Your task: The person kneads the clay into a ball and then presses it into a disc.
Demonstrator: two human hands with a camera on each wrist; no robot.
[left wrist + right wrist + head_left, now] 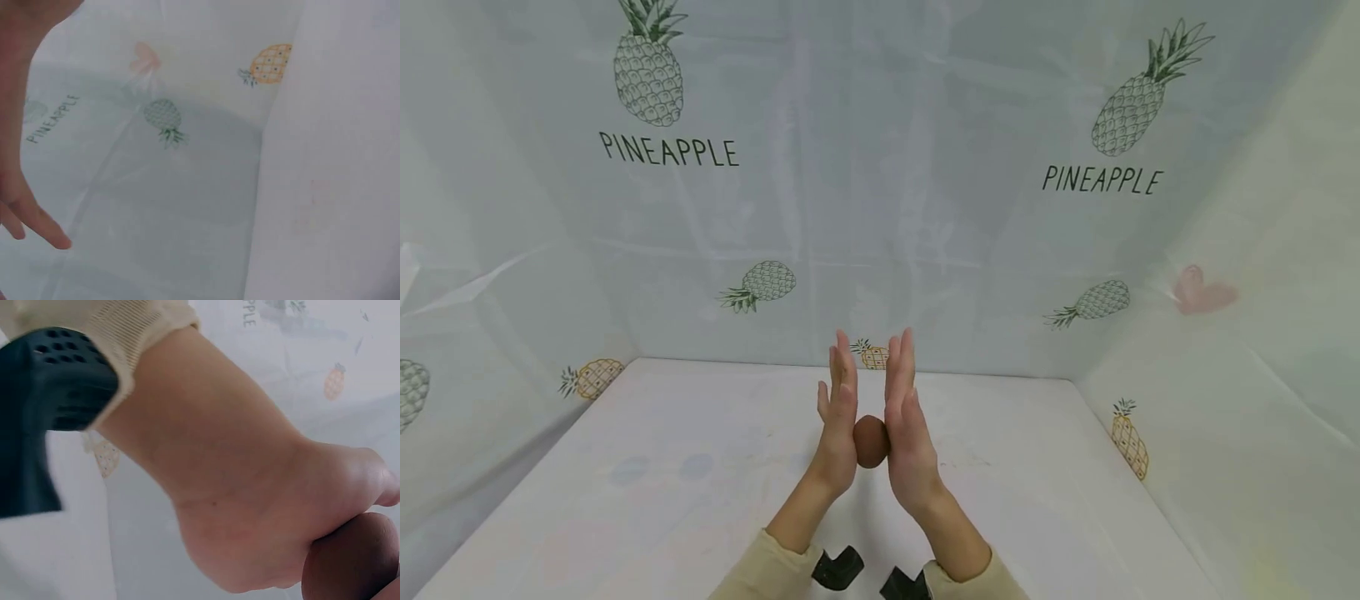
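Observation:
A small brown ball (pixel 870 440) is pressed between my two palms above the middle of the white table (pixel 662 483). My left hand (pixel 837 421) and right hand (pixel 908 425) stand upright, palms facing each other, fingers straight and pointing away from me. In the right wrist view the heel of the left hand (pixel 250 531) bears on the ball (pixel 353 559). Most of the ball is hidden by the hands. In the left wrist view only straight fingers (pixel 37 225) show at the left edge.
A pale sheet printed with pineapples (pixel 880 208) walls in the table at the back and on both sides. Black wrist mounts (pixel 837 569) sit by the cream sleeves. Bare tabletop lies to the left and right of the hands.

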